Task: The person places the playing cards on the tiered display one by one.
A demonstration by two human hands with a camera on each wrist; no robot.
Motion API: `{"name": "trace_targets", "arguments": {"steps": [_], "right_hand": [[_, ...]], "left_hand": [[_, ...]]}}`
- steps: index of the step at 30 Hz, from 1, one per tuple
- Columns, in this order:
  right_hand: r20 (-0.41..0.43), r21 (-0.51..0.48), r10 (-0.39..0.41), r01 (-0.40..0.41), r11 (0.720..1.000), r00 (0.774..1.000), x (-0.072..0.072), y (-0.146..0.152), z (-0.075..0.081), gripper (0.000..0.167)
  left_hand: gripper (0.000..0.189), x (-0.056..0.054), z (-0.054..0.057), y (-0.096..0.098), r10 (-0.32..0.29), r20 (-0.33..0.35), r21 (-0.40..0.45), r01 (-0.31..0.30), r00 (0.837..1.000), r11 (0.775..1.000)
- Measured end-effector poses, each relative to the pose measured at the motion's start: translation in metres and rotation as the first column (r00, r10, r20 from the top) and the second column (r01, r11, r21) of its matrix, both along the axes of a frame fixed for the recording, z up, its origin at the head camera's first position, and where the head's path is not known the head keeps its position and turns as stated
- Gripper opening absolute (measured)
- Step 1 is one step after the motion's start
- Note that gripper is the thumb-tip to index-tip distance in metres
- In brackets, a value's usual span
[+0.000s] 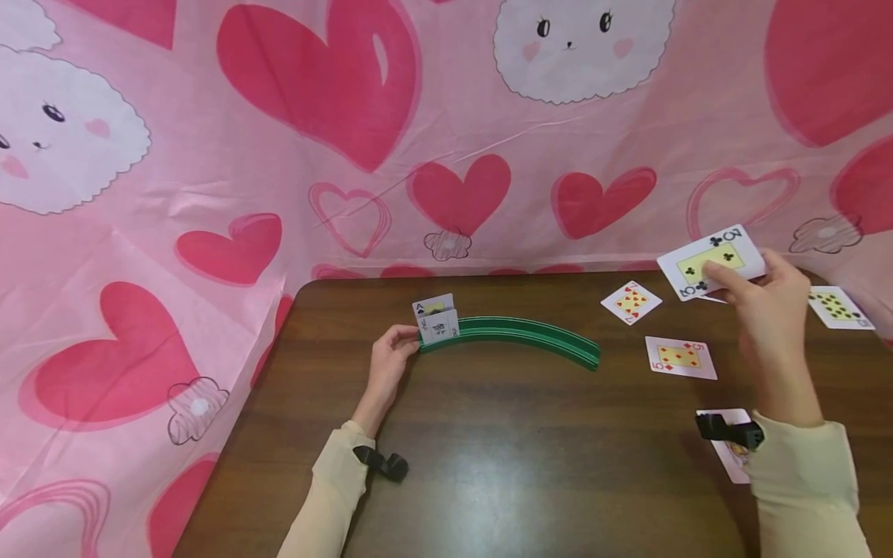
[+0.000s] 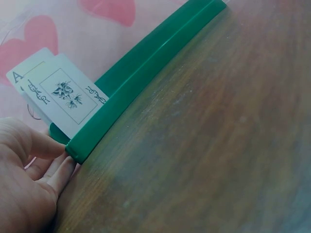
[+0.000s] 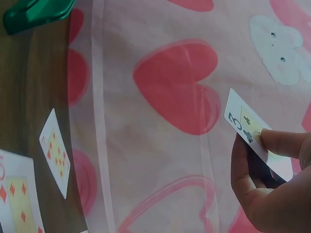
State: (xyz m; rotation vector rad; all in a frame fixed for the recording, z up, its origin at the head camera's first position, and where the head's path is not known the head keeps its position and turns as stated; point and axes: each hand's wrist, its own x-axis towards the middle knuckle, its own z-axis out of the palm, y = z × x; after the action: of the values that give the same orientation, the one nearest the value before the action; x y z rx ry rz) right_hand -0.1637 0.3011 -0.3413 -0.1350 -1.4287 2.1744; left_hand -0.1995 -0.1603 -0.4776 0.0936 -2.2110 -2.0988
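Note:
A curved green card holder (image 1: 523,332) lies on the table, with a joker (image 1: 439,328) and, behind it, an ace (image 1: 422,306) standing in its left end. At that same end my left hand (image 1: 392,358) grips the holder between thumb and fingers, seen close up in the left wrist view. Raised over the right side of the table, my right hand (image 1: 773,325) pinches a three of clubs (image 1: 739,253), the thumb across its face. The right wrist view shows this three of clubs (image 3: 245,124) tilted, fingers behind it.
Face up on the table lie a seven of hearts (image 1: 631,302), a five of diamonds (image 1: 680,357) and a black-suited card (image 1: 839,308). A picture card (image 1: 734,463) is partly covered by the right wrist. Pink cloth (image 1: 544,139) hangs behind the table.

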Motion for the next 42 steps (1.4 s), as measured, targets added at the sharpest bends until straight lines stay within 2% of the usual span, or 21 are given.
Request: {"name": "trace_targets", "arguments": {"steps": [4, 10, 16, 25, 34, 39, 42], "right_hand": [[-0.018, -0.004, -0.002, 0.002, 1.0, 1.0, -0.005, -0.009, 0.003, 0.027], [0.012, 0.017, -0.019, 0.019, 1.0, 1.0, -0.01, -0.023, 0.007, 0.024], [0.01, -0.005, -0.031, 0.031, 1.0, 0.999, -0.015, -0.038, 0.011, 0.024], [-0.024, -0.06, 0.031, -0.033, 0.998, 0.999, -0.022, -0.065, 0.016, 0.022], [-0.009, -0.045, 0.088, -0.088, 0.995, 0.996, -0.026, -0.09, 0.019, 0.022], [-0.021, 0.001, 0.129, -0.129, 0.992, 0.991, -0.029, -0.104, 0.018, 0.021], [-0.001, 0.073, 0.155, -0.155, 0.985, 0.988, -0.031, -0.115, 0.015, 0.022]], "left_hand": [[0.021, 0.0, 0.001, -0.001, 0.0, -0.003, -0.004, 0.0, 1.0, 1.0], [0.021, 0.0, 0.001, 0.001, -0.005, -0.018, -0.001, 0.005, 1.0, 1.0], [0.021, 0.0, 0.001, 0.001, -0.005, -0.018, -0.002, 0.005, 1.0, 1.0], [0.02, 0.0, -0.001, 0.0, 0.0, -0.032, -0.011, 0.0, 0.999, 1.0], [0.021, 0.0, -0.003, 0.001, -0.008, -0.033, -0.008, 0.008, 0.999, 1.0], [0.021, 0.0, -0.002, 0.002, 0.0, -0.035, -0.008, 0.0, 0.999, 1.0], [0.021, 0.001, 0.0, 0.001, 0.005, -0.035, -0.006, -0.005, 0.999, 1.0]]}}
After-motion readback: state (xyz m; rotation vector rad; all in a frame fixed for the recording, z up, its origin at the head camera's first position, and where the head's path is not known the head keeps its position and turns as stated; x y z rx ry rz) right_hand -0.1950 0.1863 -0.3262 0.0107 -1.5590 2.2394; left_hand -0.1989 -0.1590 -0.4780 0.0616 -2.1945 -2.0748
